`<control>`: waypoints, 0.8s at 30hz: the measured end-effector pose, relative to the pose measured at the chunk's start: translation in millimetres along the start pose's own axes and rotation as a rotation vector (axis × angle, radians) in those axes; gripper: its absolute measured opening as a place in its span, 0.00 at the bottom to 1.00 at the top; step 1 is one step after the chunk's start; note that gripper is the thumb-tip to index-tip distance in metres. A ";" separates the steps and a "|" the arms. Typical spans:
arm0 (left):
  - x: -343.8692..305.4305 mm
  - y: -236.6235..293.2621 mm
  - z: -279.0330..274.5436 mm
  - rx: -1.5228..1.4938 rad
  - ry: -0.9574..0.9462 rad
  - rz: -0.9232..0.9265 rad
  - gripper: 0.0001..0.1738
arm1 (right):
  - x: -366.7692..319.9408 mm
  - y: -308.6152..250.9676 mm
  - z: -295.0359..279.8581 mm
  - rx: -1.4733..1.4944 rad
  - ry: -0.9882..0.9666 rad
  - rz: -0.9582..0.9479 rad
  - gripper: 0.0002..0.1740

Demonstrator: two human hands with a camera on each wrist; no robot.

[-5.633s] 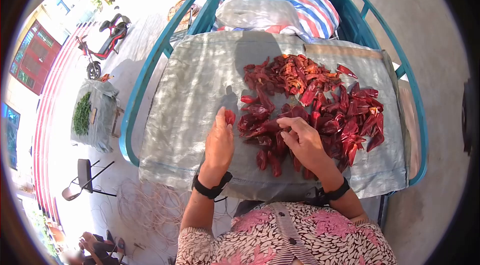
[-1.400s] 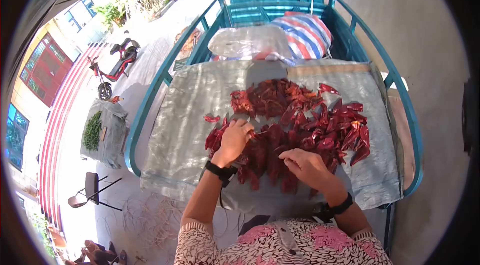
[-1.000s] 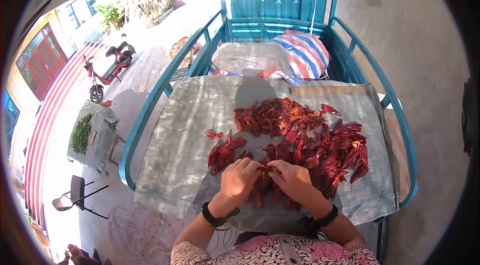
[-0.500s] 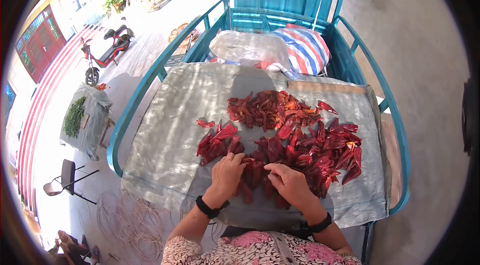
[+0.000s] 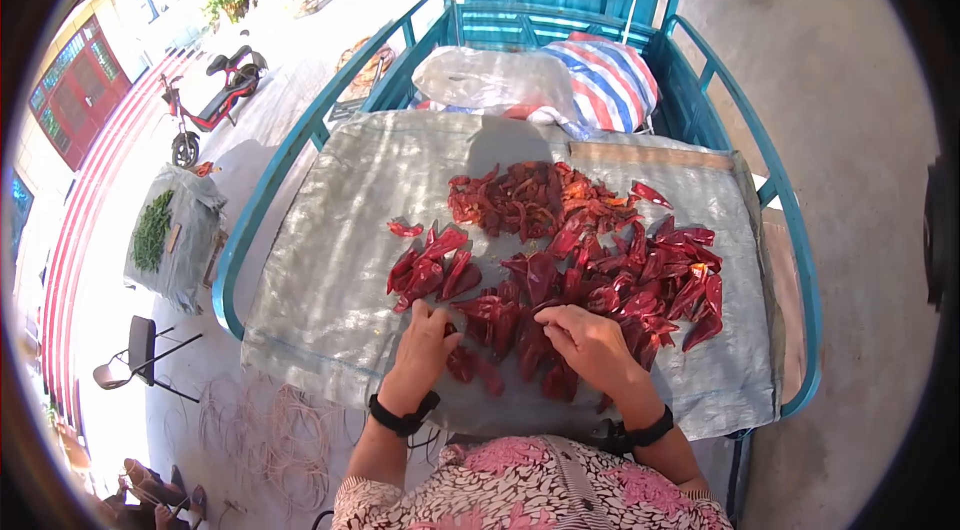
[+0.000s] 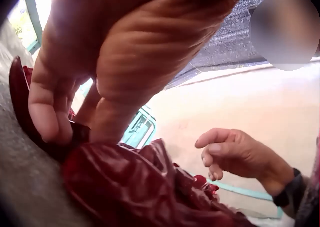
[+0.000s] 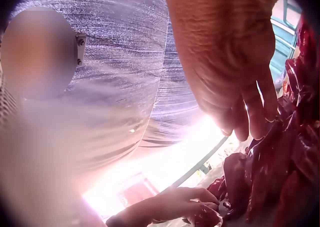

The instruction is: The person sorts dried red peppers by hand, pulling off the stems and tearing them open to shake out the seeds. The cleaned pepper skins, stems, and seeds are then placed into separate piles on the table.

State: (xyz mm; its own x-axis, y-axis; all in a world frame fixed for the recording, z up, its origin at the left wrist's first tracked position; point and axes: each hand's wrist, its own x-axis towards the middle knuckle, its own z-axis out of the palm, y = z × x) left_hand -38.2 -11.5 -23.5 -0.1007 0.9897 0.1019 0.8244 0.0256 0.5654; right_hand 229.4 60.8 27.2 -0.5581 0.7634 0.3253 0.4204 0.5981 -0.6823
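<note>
Dried red peppers [image 5: 540,280] lie in a broad spread on a grey woven sheet [image 5: 330,230], with a smaller cluster [image 5: 425,275] at its left. My left hand [image 5: 422,355] is low beside that cluster; in the left wrist view its fingers and thumb pinch a dark red pepper [image 6: 22,102] against the sheet. The right wrist view has red pepper [image 7: 206,216] at the left fingertips too. My right hand [image 5: 592,342] hovers by the near peppers, fingers loosely bent, and nothing shows between them in the left wrist view [image 6: 242,154].
Blue cart rails [image 5: 265,190] run along both sides of the sheet. Behind it sit a translucent sack [image 5: 490,80] and a striped bag [image 5: 610,80]. A chair [image 5: 142,350], a small covered table with greens [image 5: 152,230] and a red scooter [image 5: 215,105] stand at left.
The hands met over a pepper about a second ago and are now apart. Since half a second ago, my left hand has shifted left and nearer the body; the right has moved slightly right.
</note>
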 end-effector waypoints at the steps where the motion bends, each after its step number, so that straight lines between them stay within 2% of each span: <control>1: 0.5 -1.2 -3.1 0.001 -0.009 0.024 0.15 | 1.8 -1.8 1.9 0.007 -0.003 0.001 0.10; 6: 1.6 3.2 -19.1 -0.008 -0.055 -0.020 0.15 | 5.2 -10.5 8.3 -0.001 -0.040 0.035 0.10; 9: 3.7 12.5 -29.1 -0.131 0.192 -0.013 0.14 | 7.0 -15.6 9.3 0.022 -0.029 0.076 0.10; 12: 12.6 17.3 -42.1 -0.196 0.249 -0.022 0.14 | 4.9 -13.0 13.5 0.013 -0.008 0.085 0.10; 15: 27.6 13.1 -39.4 -0.145 0.351 0.083 0.15 | 4.6 -14.0 14.1 -0.007 0.013 0.081 0.10; 18: 42.0 8.7 -24.9 -0.034 0.357 0.089 0.13 | 1.4 -16.2 13.3 -0.037 0.013 0.118 0.10; 21: 54.8 3.9 -10.4 0.023 0.278 0.271 0.19 | 0.3 -14.7 12.2 -0.050 0.015 0.132 0.10; 24: 64.1 -6.2 14.3 0.233 0.222 0.250 0.23 | 3.3 -15.0 11.1 -0.039 -0.009 0.147 0.11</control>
State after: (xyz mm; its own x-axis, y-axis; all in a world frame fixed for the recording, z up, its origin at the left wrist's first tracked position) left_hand -41.8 53.8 -32.2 0.0222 0.9155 0.4017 0.9403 -0.1556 0.3026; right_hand 213.4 51.6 31.2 -0.4948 0.8413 0.2178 0.5257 0.4894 -0.6958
